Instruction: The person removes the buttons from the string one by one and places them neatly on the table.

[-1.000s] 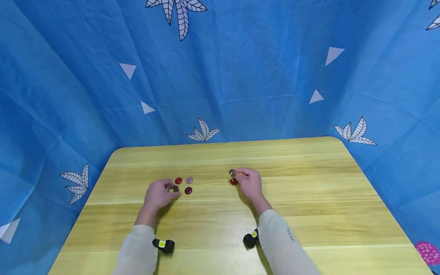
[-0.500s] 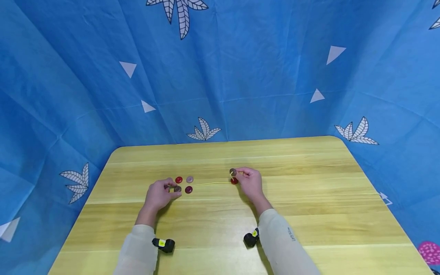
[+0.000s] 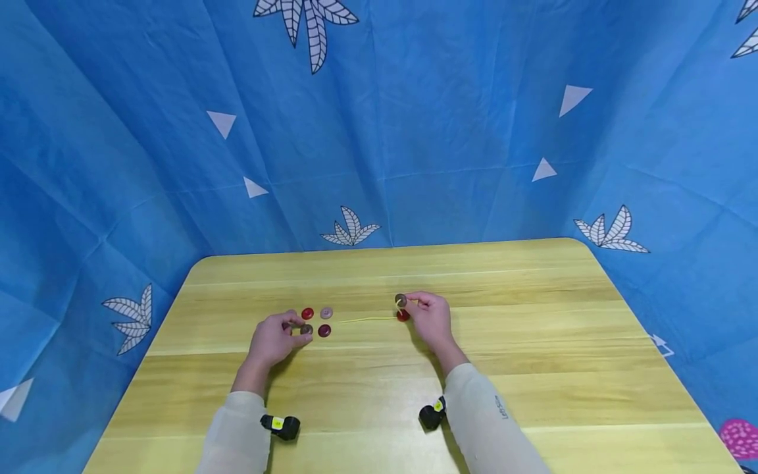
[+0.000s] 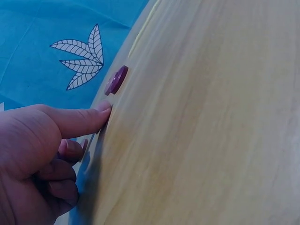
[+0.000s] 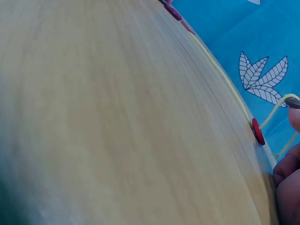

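My left hand (image 3: 274, 341) holds a brown button (image 3: 306, 329) low at the table between thumb and index finger; in the left wrist view the thumb hides most of it. Close beside it lie a maroon button (image 3: 324, 330), a red button (image 3: 307, 313) and a pale mauve button (image 3: 326, 313). To the right, my right hand (image 3: 432, 319) pinches another brown button (image 3: 401, 300), raised on edge, with yellow string (image 3: 370, 319) looped through it. Just below that one a second red button (image 5: 258, 132) sits on the string, whose tail runs left along the table.
The wooden table (image 3: 355, 382) ends at a rounded back edge, with a blue leaf-patterned curtain (image 3: 450, 131) behind and at both sides. Each sleeved forearm carries a small black wrist camera, the left one (image 3: 287, 428) and the right one (image 3: 431, 416).
The brown button at my left hand has gone from tilted to lying flatter, and the thumb and index finger have shifted slightly. My right hand keeps its place with its button and string.
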The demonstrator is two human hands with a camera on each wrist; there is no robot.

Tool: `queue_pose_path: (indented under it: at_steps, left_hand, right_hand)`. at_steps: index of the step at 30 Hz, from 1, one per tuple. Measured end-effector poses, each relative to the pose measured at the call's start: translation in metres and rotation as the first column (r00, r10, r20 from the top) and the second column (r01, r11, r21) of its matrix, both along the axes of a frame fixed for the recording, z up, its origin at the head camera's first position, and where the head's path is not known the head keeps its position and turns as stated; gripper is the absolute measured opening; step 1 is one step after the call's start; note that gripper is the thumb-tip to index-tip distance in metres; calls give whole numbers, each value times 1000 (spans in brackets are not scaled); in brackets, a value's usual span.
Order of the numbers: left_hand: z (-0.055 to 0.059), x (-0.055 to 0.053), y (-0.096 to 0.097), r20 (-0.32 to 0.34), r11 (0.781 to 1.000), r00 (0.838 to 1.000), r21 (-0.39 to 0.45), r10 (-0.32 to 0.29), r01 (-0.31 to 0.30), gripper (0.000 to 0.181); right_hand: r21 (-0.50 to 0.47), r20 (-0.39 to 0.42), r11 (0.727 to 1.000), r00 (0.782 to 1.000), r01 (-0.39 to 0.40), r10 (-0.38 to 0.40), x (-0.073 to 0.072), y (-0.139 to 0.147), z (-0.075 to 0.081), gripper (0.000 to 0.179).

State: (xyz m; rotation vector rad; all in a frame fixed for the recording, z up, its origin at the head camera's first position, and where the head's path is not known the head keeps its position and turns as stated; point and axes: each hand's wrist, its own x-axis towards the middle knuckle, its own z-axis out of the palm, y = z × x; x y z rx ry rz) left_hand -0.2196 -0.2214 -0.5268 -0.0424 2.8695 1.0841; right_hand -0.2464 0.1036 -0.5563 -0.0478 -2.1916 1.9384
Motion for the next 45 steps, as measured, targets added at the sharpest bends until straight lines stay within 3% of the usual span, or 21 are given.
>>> queue_pose_path:
  at_steps: [8,17,24,32,37,45]
  left_hand:
    - [3,-2,3,17,1000,1000,31,-3,2,23]
    - [22,-10,18,-58,1000,998,-1,-31,31,20]
    - [35,-18,33,-74,997,994,15,-75,76,36]
    - [30,-22,55,-75,988,986,-10,-152,151,30]
    - [29,-23,78,-81,982,980,-73,-181,175,31]
    - [30,-22,114,-91,967,964,-73,-251,245,25]
  right_hand:
    - [-1,-2,1000,1000,6,-6,1,0,1,3]
    - [-3,6,1000,1000,-2,2,0,0,0,6]
    - [-2,-9,1000,1000,8,-8,0,0,1,5]
    - [-9,18,1000,1000,7,-7,1,0,0,5]
    - [-5,2,1000,1000,0,0,1,-1,0,5]
    - [-6,2,1000,1000,10,-10,0,-1,0,5]
